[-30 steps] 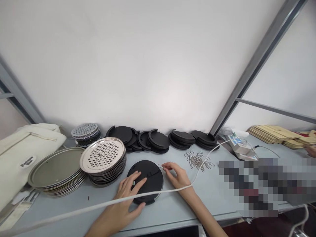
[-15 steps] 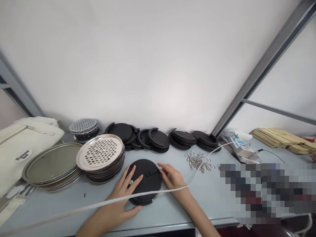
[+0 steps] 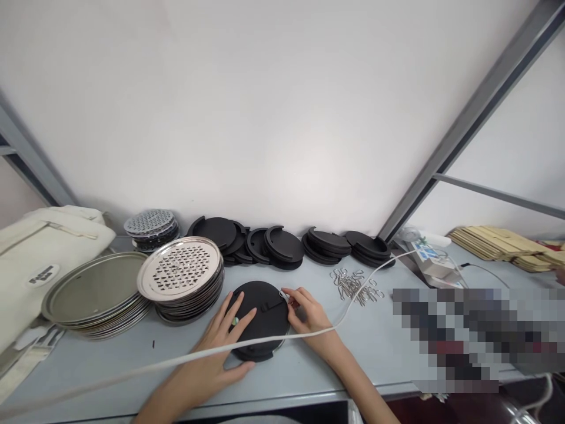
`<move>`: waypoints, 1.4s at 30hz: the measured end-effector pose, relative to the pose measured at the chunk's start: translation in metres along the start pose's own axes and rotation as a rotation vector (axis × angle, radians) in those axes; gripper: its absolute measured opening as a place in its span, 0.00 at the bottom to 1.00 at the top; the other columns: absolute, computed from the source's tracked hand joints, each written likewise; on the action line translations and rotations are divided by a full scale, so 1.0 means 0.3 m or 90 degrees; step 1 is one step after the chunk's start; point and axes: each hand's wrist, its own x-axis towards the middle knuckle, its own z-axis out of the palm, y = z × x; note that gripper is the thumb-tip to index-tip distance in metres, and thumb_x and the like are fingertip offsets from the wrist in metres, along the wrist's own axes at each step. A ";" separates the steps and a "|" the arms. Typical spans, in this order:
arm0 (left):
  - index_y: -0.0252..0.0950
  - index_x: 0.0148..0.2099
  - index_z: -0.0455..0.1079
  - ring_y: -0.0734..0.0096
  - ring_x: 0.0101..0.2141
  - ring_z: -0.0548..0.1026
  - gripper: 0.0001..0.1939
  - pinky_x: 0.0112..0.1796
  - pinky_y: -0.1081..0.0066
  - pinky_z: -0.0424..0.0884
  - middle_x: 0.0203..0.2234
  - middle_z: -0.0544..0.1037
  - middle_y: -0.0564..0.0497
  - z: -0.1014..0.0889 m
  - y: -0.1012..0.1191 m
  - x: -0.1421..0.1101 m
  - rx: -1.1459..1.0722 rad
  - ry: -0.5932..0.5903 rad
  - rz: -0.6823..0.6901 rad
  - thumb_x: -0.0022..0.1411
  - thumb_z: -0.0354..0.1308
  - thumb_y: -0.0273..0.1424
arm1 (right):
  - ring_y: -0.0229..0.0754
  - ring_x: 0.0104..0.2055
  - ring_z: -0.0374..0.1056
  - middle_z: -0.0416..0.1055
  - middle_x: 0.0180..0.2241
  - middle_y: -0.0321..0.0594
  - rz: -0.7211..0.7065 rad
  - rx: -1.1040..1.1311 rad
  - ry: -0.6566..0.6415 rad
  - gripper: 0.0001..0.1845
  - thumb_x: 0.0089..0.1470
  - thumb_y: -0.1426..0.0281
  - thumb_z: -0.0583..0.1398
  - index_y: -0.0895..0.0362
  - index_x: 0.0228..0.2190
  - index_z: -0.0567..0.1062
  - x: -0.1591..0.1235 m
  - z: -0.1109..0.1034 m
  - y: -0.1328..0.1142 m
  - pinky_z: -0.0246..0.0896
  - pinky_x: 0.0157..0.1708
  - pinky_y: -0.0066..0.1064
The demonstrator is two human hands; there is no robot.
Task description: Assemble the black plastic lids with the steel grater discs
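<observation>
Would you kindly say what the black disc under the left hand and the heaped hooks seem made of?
Black disc: probably matte plastic, by its dull, even surface, but perhaps coated metal. Heaped hooks: likely shiny metal wire, given silvery glints.

Left hand (image 3: 216, 337) lies palm down, fingers spread, thumb out. Right hand (image 3: 313, 314) pinches at fingertips, fingers bent.
</observation>
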 end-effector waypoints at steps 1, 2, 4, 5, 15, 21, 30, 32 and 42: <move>0.46 0.69 0.39 0.46 0.64 0.38 0.40 0.58 0.48 0.53 0.67 0.33 0.51 -0.001 0.000 -0.001 -0.001 0.001 0.000 0.62 0.57 0.32 | 0.38 0.35 0.67 0.64 0.33 0.40 -0.005 -0.003 -0.002 0.20 0.54 0.79 0.51 0.58 0.48 0.69 -0.001 0.000 0.000 0.66 0.39 0.31; 0.46 0.69 0.40 0.46 0.64 0.38 0.40 0.58 0.49 0.53 0.67 0.33 0.51 -0.003 0.001 -0.001 -0.002 0.003 0.002 0.61 0.57 0.32 | 0.38 0.35 0.66 0.64 0.33 0.39 -0.009 -0.007 -0.005 0.21 0.53 0.80 0.51 0.58 0.48 0.69 -0.002 0.000 0.000 0.65 0.39 0.31; 0.46 0.69 0.40 0.46 0.64 0.39 0.40 0.58 0.49 0.53 0.67 0.34 0.52 -0.006 0.002 0.000 -0.005 0.005 0.004 0.61 0.57 0.32 | 0.38 0.35 0.66 0.64 0.33 0.39 -0.009 -0.017 -0.014 0.22 0.53 0.80 0.50 0.57 0.49 0.68 -0.004 0.000 0.003 0.65 0.39 0.31; 0.46 0.68 0.40 0.46 0.64 0.39 0.40 0.58 0.49 0.53 0.67 0.34 0.52 -0.007 0.003 0.000 -0.005 0.005 0.002 0.61 0.58 0.32 | 0.38 0.35 0.66 0.64 0.33 0.40 -0.008 -0.021 -0.018 0.21 0.54 0.80 0.50 0.57 0.49 0.68 -0.005 0.000 0.006 0.66 0.38 0.31; 0.47 0.68 0.41 0.47 0.64 0.39 0.40 0.58 0.49 0.53 0.67 0.35 0.52 -0.009 0.005 0.002 -0.008 0.003 -0.002 0.61 0.58 0.33 | 0.40 0.38 0.69 0.68 0.37 0.44 -0.027 -0.040 -0.020 0.17 0.61 0.74 0.50 0.56 0.49 0.69 -0.006 -0.002 0.031 0.67 0.40 0.32; 0.47 0.68 0.40 0.47 0.64 0.39 0.39 0.58 0.49 0.53 0.67 0.35 0.51 -0.013 0.007 0.001 -0.009 0.001 0.001 0.62 0.57 0.33 | 0.40 0.36 0.69 0.68 0.36 0.44 -0.033 -0.048 -0.025 0.17 0.61 0.73 0.50 0.57 0.50 0.69 -0.008 -0.001 0.033 0.68 0.38 0.32; 0.48 0.68 0.40 0.47 0.64 0.39 0.39 0.58 0.49 0.53 0.67 0.36 0.52 -0.013 0.005 0.002 -0.016 0.010 0.008 0.62 0.57 0.33 | 0.40 0.35 0.68 0.67 0.35 0.42 -0.016 -0.043 -0.035 0.17 0.60 0.73 0.51 0.56 0.50 0.69 -0.010 -0.004 0.024 0.68 0.38 0.33; 0.48 0.68 0.40 0.48 0.64 0.39 0.39 0.58 0.49 0.53 0.67 0.36 0.52 -0.014 0.006 0.001 -0.017 0.007 0.004 0.62 0.57 0.33 | 0.40 0.35 0.68 0.67 0.35 0.42 -0.010 -0.034 -0.038 0.17 0.60 0.73 0.51 0.56 0.50 0.69 -0.009 -0.008 0.019 0.68 0.38 0.33; 0.48 0.69 0.38 0.50 0.65 0.36 0.38 0.59 0.50 0.51 0.67 0.33 0.52 -0.015 0.007 -0.003 -0.014 -0.015 -0.007 0.63 0.56 0.32 | 0.39 0.36 0.68 0.67 0.36 0.42 0.013 -0.013 -0.072 0.19 0.60 0.74 0.51 0.55 0.52 0.68 -0.009 -0.030 0.011 0.66 0.39 0.31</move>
